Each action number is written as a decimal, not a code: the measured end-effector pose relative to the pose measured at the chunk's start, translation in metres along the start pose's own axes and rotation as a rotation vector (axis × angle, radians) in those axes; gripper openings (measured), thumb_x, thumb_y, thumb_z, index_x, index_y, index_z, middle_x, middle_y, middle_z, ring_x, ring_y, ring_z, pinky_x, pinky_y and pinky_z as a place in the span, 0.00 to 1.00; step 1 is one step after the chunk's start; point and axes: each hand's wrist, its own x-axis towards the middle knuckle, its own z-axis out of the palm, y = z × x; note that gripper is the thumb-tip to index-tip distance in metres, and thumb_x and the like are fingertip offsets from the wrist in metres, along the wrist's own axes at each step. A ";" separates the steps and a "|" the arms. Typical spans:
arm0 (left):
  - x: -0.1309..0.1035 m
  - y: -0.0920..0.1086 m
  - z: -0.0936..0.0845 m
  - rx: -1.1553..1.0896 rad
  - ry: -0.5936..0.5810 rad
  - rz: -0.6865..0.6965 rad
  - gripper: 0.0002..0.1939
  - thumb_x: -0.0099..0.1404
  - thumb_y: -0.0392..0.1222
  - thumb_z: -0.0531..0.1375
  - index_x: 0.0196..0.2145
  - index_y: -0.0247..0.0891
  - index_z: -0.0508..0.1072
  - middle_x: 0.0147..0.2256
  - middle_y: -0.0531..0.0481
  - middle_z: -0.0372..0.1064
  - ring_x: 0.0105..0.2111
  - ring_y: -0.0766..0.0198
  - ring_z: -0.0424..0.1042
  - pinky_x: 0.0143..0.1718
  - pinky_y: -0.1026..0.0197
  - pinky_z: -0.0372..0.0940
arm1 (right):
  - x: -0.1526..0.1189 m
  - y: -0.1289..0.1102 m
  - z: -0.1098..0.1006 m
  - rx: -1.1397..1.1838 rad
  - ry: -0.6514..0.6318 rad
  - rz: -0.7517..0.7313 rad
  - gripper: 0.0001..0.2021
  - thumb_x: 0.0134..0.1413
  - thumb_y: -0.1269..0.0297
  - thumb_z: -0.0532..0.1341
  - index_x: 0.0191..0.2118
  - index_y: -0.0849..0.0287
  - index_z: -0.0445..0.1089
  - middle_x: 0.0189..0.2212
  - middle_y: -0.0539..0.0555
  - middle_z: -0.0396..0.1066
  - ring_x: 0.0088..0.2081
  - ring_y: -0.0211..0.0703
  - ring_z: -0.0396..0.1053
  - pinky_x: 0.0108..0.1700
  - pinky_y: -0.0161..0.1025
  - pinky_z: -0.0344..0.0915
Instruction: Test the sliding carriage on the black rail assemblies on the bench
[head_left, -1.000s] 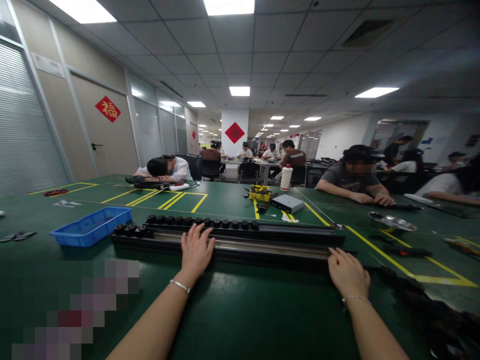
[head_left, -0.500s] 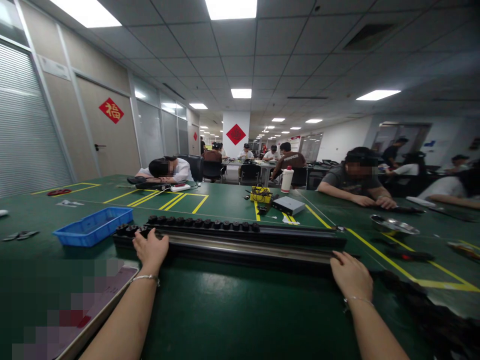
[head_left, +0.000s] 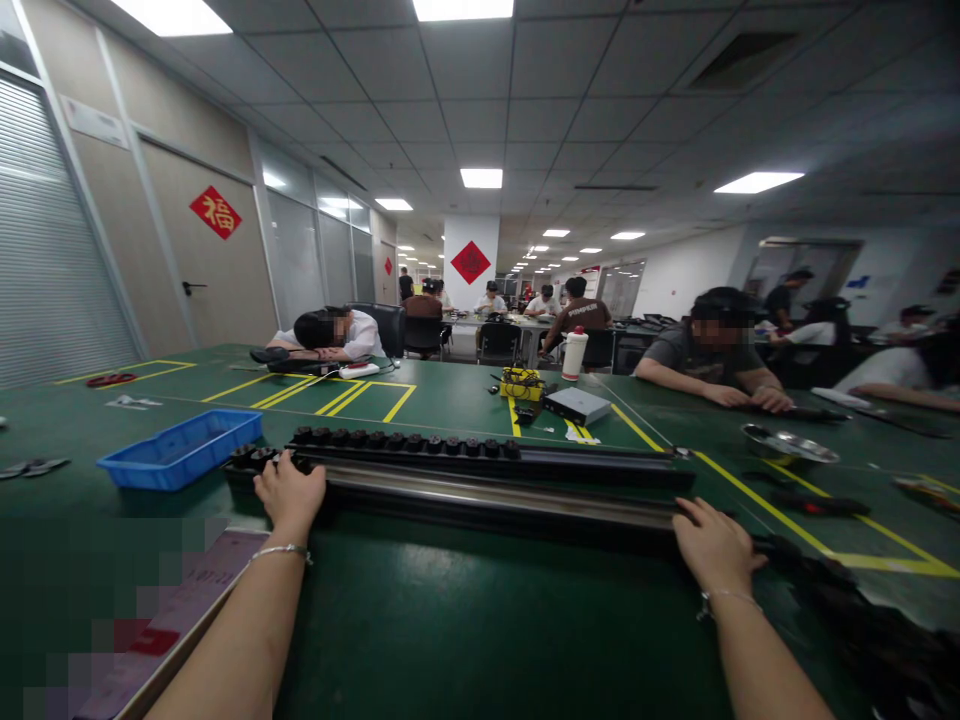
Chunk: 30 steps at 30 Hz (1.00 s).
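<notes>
A long black rail (head_left: 495, 497) with a shiny metal channel lies across the table in front of me. My left hand (head_left: 291, 495) grips it near its left end, fingers curled over the top beside several round black knobs (head_left: 251, 456). Over the right end rests my right hand (head_left: 716, 545), its fingers bent across the rail and partly hiding that end. Just behind lies a second black rail (head_left: 600, 465), its left part carrying a row of black knobs (head_left: 405, 443).
A blue tray (head_left: 180, 455) stands left of the rails. Beyond them are a grey box (head_left: 576, 405), a yellow item with cables (head_left: 523, 382) and a white bottle (head_left: 574, 355). A metal bowl (head_left: 789, 446) and black material (head_left: 862, 620) lie right. People sit across the table.
My right hand has shifted slightly to the right along the rail's end. The left hand has moved a little left. The view has shifted slightly.
</notes>
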 end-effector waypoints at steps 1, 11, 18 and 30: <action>-0.001 0.001 -0.001 0.007 0.005 0.006 0.33 0.57 0.47 0.51 0.57 0.24 0.57 0.57 0.29 0.53 0.61 0.47 0.48 0.60 0.47 0.41 | 0.000 0.001 0.001 0.009 0.001 -0.004 0.19 0.46 0.57 0.50 0.41 0.53 0.73 0.54 0.55 0.65 0.57 0.61 0.52 0.57 0.67 0.40; -0.020 0.009 -0.008 0.010 0.049 -0.013 0.31 0.57 0.47 0.53 0.56 0.33 0.60 0.56 0.34 0.55 0.57 0.44 0.51 0.56 0.46 0.50 | -0.007 -0.008 -0.006 -0.005 -0.035 0.014 0.20 0.49 0.58 0.48 0.43 0.53 0.72 0.55 0.54 0.63 0.58 0.60 0.51 0.57 0.69 0.40; -0.027 0.011 -0.007 0.072 0.010 0.023 0.33 0.60 0.48 0.51 0.60 0.30 0.55 0.59 0.31 0.50 0.59 0.40 0.47 0.56 0.44 0.49 | -0.006 -0.004 -0.003 -0.012 -0.023 -0.007 0.20 0.50 0.58 0.47 0.43 0.50 0.72 0.55 0.52 0.63 0.57 0.59 0.52 0.56 0.71 0.36; -0.036 0.020 -0.017 0.070 0.019 0.021 0.29 0.59 0.46 0.51 0.57 0.32 0.60 0.56 0.34 0.56 0.58 0.42 0.51 0.56 0.45 0.51 | -0.003 0.000 -0.001 -0.054 -0.066 -0.008 0.21 0.52 0.57 0.46 0.48 0.47 0.70 0.56 0.52 0.61 0.56 0.61 0.51 0.54 0.73 0.39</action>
